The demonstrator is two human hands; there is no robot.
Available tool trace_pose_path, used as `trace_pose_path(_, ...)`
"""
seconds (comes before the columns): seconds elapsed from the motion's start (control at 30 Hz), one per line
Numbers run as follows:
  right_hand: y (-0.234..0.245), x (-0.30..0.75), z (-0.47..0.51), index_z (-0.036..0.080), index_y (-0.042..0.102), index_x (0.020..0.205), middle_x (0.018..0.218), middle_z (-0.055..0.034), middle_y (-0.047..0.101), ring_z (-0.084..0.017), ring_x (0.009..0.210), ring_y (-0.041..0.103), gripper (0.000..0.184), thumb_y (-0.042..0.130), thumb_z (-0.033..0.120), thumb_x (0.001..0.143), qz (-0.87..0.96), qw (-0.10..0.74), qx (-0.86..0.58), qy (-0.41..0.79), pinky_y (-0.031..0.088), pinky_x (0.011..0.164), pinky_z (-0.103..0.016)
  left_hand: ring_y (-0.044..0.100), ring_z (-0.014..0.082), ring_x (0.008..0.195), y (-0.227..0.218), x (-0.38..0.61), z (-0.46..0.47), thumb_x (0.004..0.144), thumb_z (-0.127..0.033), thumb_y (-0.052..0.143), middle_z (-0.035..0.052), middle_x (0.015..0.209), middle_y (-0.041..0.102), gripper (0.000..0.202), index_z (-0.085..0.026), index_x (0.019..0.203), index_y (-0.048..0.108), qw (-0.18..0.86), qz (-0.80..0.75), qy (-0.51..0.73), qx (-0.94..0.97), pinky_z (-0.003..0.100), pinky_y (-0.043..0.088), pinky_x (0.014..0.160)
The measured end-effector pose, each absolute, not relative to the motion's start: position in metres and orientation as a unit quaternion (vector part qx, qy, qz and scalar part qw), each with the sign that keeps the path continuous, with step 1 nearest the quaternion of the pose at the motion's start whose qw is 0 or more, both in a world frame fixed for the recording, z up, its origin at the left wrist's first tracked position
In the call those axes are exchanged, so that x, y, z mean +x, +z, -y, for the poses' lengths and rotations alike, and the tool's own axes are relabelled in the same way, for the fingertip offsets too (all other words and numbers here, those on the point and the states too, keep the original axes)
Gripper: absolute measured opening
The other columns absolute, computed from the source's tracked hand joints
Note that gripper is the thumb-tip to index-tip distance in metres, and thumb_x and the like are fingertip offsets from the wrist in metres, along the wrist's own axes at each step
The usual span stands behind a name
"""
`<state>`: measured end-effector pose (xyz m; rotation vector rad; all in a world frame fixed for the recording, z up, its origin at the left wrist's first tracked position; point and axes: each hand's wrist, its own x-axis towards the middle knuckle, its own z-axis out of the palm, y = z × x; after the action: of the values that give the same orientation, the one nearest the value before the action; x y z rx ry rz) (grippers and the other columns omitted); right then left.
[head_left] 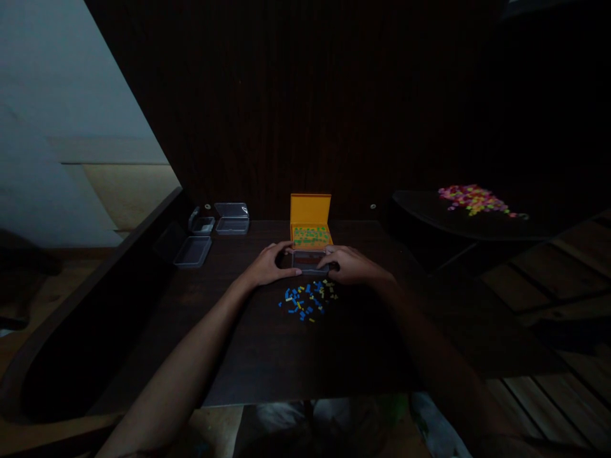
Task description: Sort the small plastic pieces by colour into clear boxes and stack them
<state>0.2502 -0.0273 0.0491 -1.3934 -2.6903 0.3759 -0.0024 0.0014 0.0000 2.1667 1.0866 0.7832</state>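
My left hand point(270, 265) and my right hand point(351, 265) both grip a small clear plastic box point(308, 261) at the middle of the dark table point(267, 356), one hand on each end, fingers curled round it. Just behind the box stands an open yellow case point(310, 219) with small green and yellow pieces in its tray. In front of my hands lies a loose scatter of small blue and yellow pieces point(308, 301) on the tabletop.
Several clear plastic boxes point(231, 218) and lids point(193, 252) lie at the table's back left. A pile of pink, yellow and green pieces point(472, 199) sits on a dark round surface at right. A dark panelled wall stands behind.
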Motion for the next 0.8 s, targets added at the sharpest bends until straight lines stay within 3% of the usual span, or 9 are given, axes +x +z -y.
trace_pose_path(0.53,0.0535,0.2509,0.0300,0.023,0.073,0.093,0.099,-0.0053,0.068,-0.020,0.088,0.061,0.028,0.054,0.017,0.074,0.870,0.034,-0.482,0.103,0.043,0.075,-0.027,0.061,0.0270,0.106,-0.0018,-0.0026,-0.0033,0.066,-0.052,0.078,0.0099,0.113,0.066,0.076,-0.020,0.130,0.051,0.292,-0.398,0.299,0.817,0.045,0.046,0.096)
trace_pose_path(0.8,0.0583,0.2526,0.0330,0.024,0.069,0.107,0.107,-0.0045,0.068,-0.020,0.091,0.061,0.039,0.052,0.014,0.073,0.864,0.058,-0.494,0.081,0.044,0.077,-0.027,0.061,0.0262,0.105,-0.0004,-0.0024,-0.0027,0.066,-0.053,0.077,0.0089,0.113,0.066,0.075,-0.021,0.129,0.052,0.291,-0.406,0.294,0.815,0.044,0.047,0.095)
